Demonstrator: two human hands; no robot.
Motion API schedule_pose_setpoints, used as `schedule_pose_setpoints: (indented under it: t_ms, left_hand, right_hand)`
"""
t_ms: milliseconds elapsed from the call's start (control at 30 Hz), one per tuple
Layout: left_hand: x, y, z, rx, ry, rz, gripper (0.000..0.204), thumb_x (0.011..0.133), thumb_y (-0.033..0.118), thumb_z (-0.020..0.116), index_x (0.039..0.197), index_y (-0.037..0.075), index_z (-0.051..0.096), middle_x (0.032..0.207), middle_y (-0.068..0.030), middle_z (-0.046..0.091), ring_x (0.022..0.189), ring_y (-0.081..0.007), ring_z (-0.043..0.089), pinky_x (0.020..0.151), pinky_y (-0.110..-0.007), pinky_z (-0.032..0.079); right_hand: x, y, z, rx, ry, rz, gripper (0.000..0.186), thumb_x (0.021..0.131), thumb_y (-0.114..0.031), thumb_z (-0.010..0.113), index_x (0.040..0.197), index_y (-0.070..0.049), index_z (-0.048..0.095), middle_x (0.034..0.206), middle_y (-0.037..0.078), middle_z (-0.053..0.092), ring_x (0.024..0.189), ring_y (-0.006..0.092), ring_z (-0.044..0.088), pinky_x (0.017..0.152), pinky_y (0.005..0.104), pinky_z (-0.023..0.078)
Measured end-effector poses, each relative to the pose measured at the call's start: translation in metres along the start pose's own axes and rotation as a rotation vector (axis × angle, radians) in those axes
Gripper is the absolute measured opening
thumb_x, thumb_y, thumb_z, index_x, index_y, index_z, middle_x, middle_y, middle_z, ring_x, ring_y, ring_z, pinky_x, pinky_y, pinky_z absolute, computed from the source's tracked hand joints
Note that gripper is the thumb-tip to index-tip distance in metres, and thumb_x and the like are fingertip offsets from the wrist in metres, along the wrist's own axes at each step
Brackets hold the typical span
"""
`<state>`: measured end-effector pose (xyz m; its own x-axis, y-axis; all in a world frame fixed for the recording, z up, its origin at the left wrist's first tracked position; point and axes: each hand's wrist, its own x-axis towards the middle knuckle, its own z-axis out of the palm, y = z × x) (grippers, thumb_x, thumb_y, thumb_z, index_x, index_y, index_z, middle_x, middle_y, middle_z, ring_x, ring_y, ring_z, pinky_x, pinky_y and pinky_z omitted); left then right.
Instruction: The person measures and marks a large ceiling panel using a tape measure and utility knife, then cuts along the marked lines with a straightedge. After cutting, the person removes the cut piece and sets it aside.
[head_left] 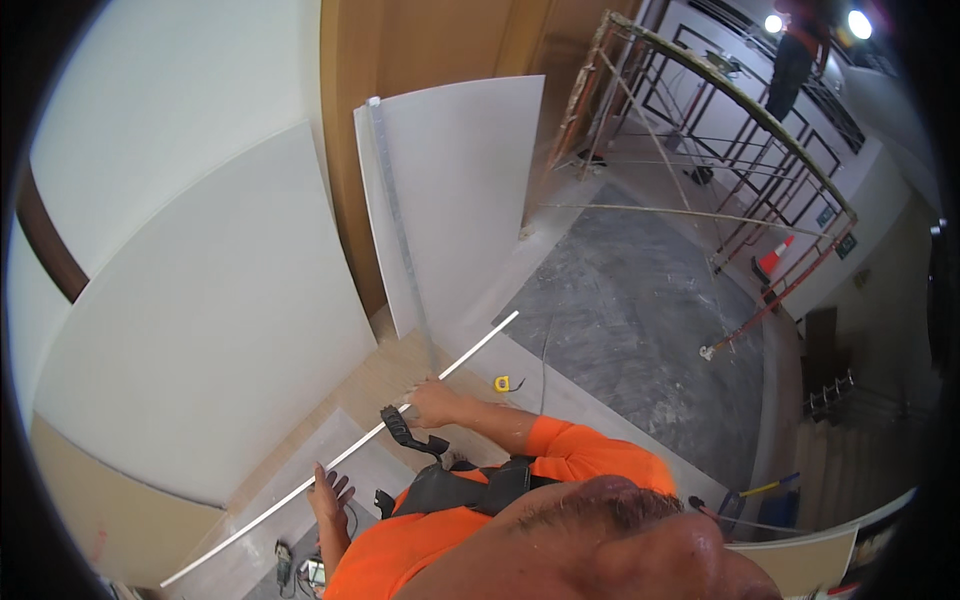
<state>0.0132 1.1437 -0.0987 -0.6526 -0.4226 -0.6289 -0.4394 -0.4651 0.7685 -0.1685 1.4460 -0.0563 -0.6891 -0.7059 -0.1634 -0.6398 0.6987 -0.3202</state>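
Note:
A long, thin white strip (270,513) runs diagonally in front of me, from the lower left to the pale floor sheet's far edge. My right hand (435,404) is closed around it past its middle. Nearer its lower end, my left hand (328,497) has its fingers spread, with the thumb lying against the strip. Beyond my right hand a yellow tape measure (502,384) rests on the floor. Close by my left forearm lies a dark hand tool (283,563) with a cord, partly hidden. A black strap-mounted device (398,427) juts from my chest next to the strip.
White boards (220,310) (460,190) lean against the wall, one with a metal profile (392,210) upright along it. A scaffold (745,90) stands at the far right; a person (790,70) is on it. An orange cone (775,257) stands beside the scaffold.

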Motion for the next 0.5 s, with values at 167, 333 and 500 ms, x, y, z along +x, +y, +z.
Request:
schedule_pose_setpoints:
  t_ms: [167,333,500]
  left_hand:
    - [0.001,0.023,-0.069,0.719,0.101,0.422,0.067,0.084,0.054,0.079,0.12,-0.001,0.065,0.086,-0.0195,0.073,0.06,-0.0299,0.066,0.056,-0.04,0.055]
    - [-0.072,0.108,-0.084,1.233,0.525,1.294,0.053,0.071,0.046,0.088,0.099,0.004,0.073,0.079,-0.0135,0.067,0.071,-0.0324,0.063,0.081,-0.048,0.051]
    - [-0.011,0.079,-0.171,1.519,0.412,1.247,0.051,0.066,0.047,0.089,0.079,0.002,0.067,0.083,-0.014,0.066,0.087,-0.0363,0.063,0.087,-0.05,0.045]
  right_hand:
    - [-0.003,-0.013,0.005,0.009,0.261,0.011,0.044,0.083,-0.045,0.074,0.11,-0.012,0.072,0.113,0.013,0.071,0.114,0.0299,0.062,0.103,0.0478,0.037]
    - [0.002,-0.003,0.022,-0.135,0.391,0.001,0.043,0.079,-0.043,0.077,0.11,-0.014,0.071,0.108,0.008,0.071,0.109,0.0271,0.063,0.093,0.0467,0.039]
    - [0.014,-0.01,0.012,-0.137,0.363,-0.008,0.045,0.08,-0.048,0.076,0.11,-0.014,0.071,0.107,0.008,0.072,0.107,0.0278,0.064,0.096,0.0483,0.039]
